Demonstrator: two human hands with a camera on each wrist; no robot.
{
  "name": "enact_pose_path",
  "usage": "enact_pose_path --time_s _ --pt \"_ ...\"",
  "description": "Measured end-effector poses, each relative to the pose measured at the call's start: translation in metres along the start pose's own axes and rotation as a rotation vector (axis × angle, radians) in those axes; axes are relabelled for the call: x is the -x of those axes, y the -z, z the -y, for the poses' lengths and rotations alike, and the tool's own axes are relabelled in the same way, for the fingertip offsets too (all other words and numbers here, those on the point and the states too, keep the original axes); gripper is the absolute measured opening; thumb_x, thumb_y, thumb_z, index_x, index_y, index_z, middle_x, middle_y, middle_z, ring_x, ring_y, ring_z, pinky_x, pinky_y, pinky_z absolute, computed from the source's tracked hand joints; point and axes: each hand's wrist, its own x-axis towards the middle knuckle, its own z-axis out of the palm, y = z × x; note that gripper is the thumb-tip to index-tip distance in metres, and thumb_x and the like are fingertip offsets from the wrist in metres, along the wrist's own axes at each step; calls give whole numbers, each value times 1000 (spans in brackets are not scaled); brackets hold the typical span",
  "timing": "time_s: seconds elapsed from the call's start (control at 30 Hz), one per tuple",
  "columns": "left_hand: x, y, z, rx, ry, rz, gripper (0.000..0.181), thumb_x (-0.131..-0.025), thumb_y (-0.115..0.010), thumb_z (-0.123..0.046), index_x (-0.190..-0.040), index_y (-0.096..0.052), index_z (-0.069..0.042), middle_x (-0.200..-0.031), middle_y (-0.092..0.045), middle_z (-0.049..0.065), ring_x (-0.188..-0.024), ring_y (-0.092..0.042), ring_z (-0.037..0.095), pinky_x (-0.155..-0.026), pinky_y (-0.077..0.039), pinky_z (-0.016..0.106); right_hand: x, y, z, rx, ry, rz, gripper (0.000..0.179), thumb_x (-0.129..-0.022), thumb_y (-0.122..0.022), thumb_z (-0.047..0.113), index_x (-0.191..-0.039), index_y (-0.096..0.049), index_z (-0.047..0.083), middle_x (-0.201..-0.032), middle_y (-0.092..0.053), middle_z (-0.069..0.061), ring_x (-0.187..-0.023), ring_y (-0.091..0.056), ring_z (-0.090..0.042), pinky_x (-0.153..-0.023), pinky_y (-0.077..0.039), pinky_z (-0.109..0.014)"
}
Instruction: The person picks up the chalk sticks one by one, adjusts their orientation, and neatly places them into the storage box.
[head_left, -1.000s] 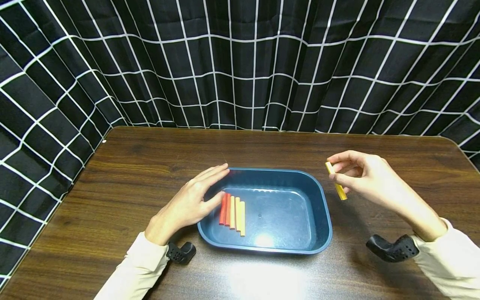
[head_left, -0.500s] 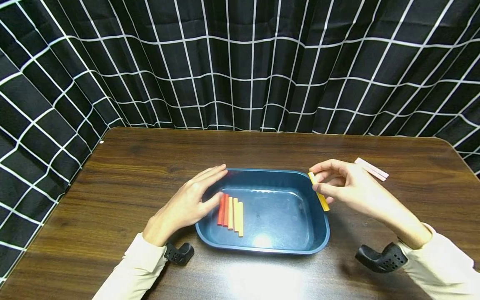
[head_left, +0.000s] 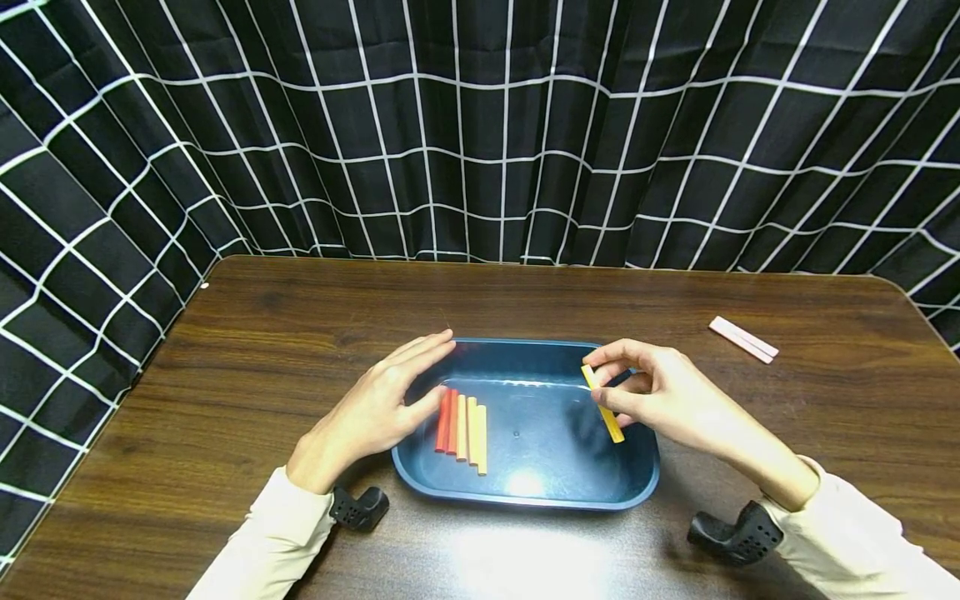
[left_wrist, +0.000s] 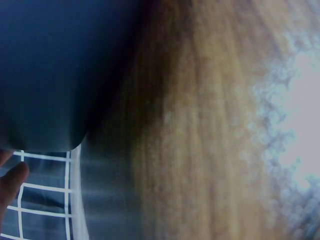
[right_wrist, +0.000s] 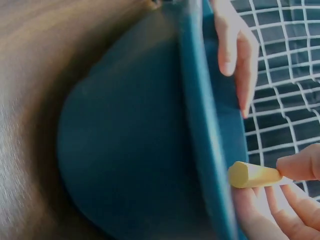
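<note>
My right hand (head_left: 648, 387) pinches a yellow stick of chalk (head_left: 604, 407) between thumb and fingers, over the right end of a blue plastic tub (head_left: 525, 503). Seen from the right wrist, the chalk's blunt end (right_wrist: 240, 175) points past the tub's rim. My left hand (head_left: 382, 400) lies along the tub's left rim with its fingers extended and its thumb reaching inside. Below that thumb, two red chalks (head_left: 446, 423) lie side by side on the tub floor. Three yellowish chalks (head_left: 472, 433) continue the row to their right.
Two pale pink chalks (head_left: 743, 339) lie together on the brown wooden table (head_left: 337, 292), toward the back right. A black curtain with a white grid (head_left: 480, 125) hangs behind the table. Black wrist mounts (head_left: 735, 537) sit at both cuffs.
My right hand has carried the yellow chalk leftward from beside the tub to above its inside. The pale pink chalks behind it have come into view. My left hand stays at the rim.
</note>
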Motion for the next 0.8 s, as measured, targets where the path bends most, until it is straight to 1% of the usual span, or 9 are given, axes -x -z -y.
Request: enact_pose_path --time_s 0.13,0.3,0.5,0.7,0.8 --pt "0 0 0 3 1 2 54 -92 -67 -16 -143 -52 -5 -153 -48 10 -143 -43 31 -119 -34 47 -2 -9 0 -31 -3 23 36 -88 -61 1 -124 -58 -6 -95 -65 -15 -68 -66 -8 -64 -61 -30" --pt "0 0 -1 -1 -1 2 54 -92 -67 -16 -143 -52 -5 -153 -48 9 -143 -43 30 -119 -35 47 -4 -18 0 -51 12 43 38 -87 -57 -3 -124 -57 -8 -92 -65 -13 -67 -65 -7 -63 -60 -30" --pt "0 1 -1 -5 1 1 54 -92 -67 -17 -142 -53 -5 -152 -48 9 -143 -44 30 -119 -35 46 -8 -26 1 -47 30 58 36 -88 -59 -1 -124 -58 -6 -92 -66 -13 -67 -65 -7 -61 -60 -29" --pt "0 2 -2 5 32 22 54 -93 -67 -19 -144 -52 -7 -154 -47 7 -144 -42 28 -120 -34 46 -13 -36 0 -76 4 85 37 -89 -61 3 -125 -57 -6 -95 -65 -13 -70 -67 -9 -60 -60 -30" --pt "0 1 -1 6 27 21 54 -93 -67 -18 -143 -52 -6 -154 -47 7 -144 -42 28 -120 -34 45 -15 -41 0 -82 2 89 37 -90 -63 5 -125 -57 -5 -96 -65 -13 -70 -67 -10 -60 -60 -29"
